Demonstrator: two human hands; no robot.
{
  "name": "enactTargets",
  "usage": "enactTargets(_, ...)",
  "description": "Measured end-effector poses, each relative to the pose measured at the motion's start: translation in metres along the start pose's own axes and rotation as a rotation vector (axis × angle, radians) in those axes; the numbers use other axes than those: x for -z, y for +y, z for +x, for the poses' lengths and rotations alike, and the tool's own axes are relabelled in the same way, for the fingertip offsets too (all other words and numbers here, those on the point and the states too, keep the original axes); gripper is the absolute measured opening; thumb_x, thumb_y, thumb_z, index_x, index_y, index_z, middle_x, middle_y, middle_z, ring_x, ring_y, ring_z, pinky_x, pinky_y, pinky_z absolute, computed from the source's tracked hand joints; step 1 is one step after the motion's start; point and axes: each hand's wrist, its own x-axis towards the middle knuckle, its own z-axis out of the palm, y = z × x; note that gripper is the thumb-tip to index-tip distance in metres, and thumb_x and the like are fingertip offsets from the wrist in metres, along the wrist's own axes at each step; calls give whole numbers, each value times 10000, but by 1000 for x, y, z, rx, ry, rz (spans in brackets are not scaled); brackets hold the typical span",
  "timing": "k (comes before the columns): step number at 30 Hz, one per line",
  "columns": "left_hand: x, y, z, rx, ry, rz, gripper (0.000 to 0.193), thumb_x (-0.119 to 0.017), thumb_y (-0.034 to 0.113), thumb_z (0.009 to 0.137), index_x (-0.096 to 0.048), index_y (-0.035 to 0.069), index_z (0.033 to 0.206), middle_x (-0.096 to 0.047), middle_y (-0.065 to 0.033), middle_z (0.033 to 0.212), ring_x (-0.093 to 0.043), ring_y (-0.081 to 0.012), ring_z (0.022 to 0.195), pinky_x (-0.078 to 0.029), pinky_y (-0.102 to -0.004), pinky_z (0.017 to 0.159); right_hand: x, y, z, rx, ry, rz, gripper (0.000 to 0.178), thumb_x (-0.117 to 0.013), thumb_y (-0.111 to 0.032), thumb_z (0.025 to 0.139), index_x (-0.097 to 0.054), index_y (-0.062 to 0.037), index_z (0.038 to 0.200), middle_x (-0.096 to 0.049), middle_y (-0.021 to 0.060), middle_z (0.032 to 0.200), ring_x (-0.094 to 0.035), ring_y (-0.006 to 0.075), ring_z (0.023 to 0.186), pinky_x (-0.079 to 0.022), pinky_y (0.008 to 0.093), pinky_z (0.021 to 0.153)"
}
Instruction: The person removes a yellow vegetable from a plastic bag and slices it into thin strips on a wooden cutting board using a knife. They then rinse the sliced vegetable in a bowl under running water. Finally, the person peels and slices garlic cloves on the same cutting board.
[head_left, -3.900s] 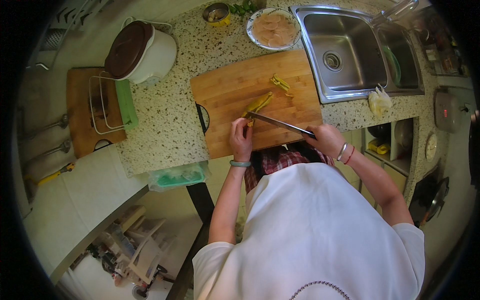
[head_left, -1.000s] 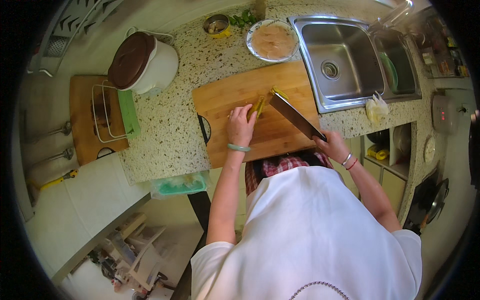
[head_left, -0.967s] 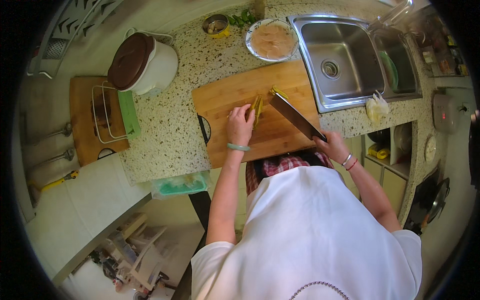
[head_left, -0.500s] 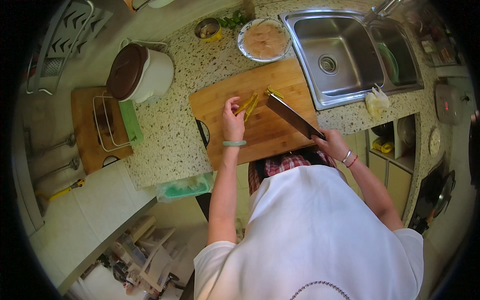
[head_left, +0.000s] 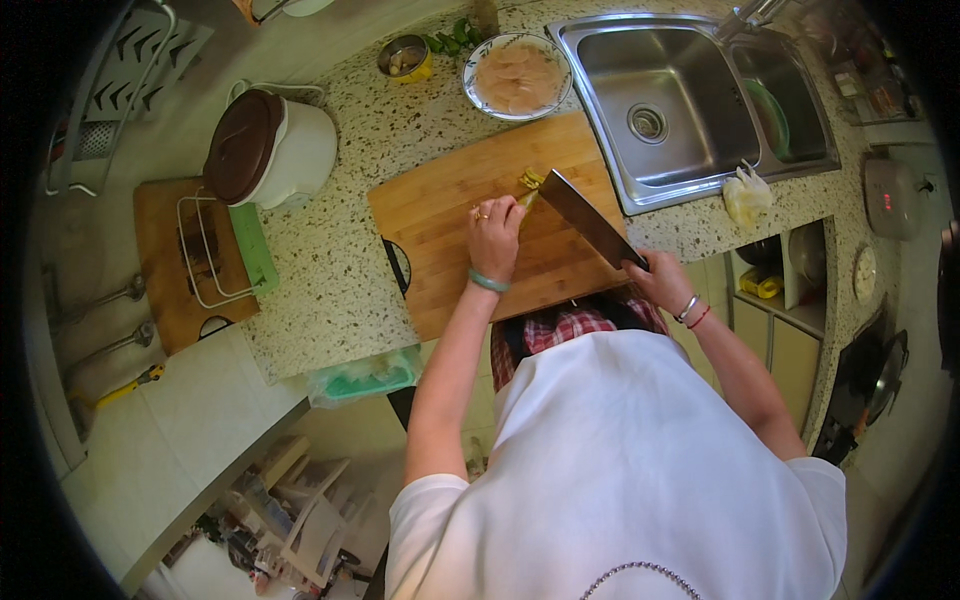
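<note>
My right hand [head_left: 660,284] grips the handle of a kitchen cleaver [head_left: 588,219], whose dark blade slants up and left over the wooden cutting board [head_left: 450,265]. The far end of the blade lies beside a small bunch of yellow-green vegetable strips [head_left: 530,182], which look like pickled greens. My left hand [head_left: 495,232], wearing a ring and a green bangle, is closed with its fingertips pinching the near end of these strips. Its palm is turned down and hides part of what it holds.
Behind the board stands a plate of thin pale meat slices [head_left: 517,78], with a small yellow bowl [head_left: 405,60] and green peppers [head_left: 455,37] nearby. A double sink [head_left: 632,200] adjoins on the right. To the left are a white pot with brown lid [head_left: 300,150] and another board [head_left: 160,260].
My left hand has moved right, bringing its strips to the ones by the blade, and has turned palm down. The whole view has shifted slightly.
</note>
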Motion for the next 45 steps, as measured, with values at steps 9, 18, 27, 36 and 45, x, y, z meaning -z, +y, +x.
enactTargets(9,10,9,-29,116,-128,-163,186,-616,39,789,-593,91,966,-573,-66,989,-561,-281,940,-470,-395,818,-6,6,-1,4,1,33,252,-619,-229,887,-673,-9,998,-605,249,709,-601,388,640,-482,415,615)
enactTargets(18,6,-4,1,394,-23,-203,300,-673,-1,742,-587,66,1022,-533,-111,941,-537,-319,945,-457,-430,837,-7,3,-1,17,17,-40,237,-613,-216,880,-675,-14,989,-618,253,750,-605,419,709,-491,450,656)
enactTargets(27,1,1,-7,14,-101,-80,147,-591,24,765,-589,90,897,-545,-86,902,-539,-290,910,-450,-401,794,-7,-1,-3,22,17,-63,234,-596,-219,888,-668,-18,984,-625,257,785,-608,429,741,-490,467,670)
enactTargets(36,0,-9,1,92,31,52,120,-586,91,789,-552,129,899,-510,-50,884,-533,-247,893,-423,-389,782,-7,-4,-4,-3,12,-73,238,-590,-225,896,-666,-16,981,-629,260,797,-609,431,748,-492,471,677)
enactTargets(45,-9,-2,5,23,-67,152,86,-570,121,812,-569,130,897,-531,-38,904,-539,-223,910,-433,-369,792,-10,0,-4,29,47,-87,243,-601,-231,888,-671,-18,981,-631,255,793,-607,430,745,-495,465,673)
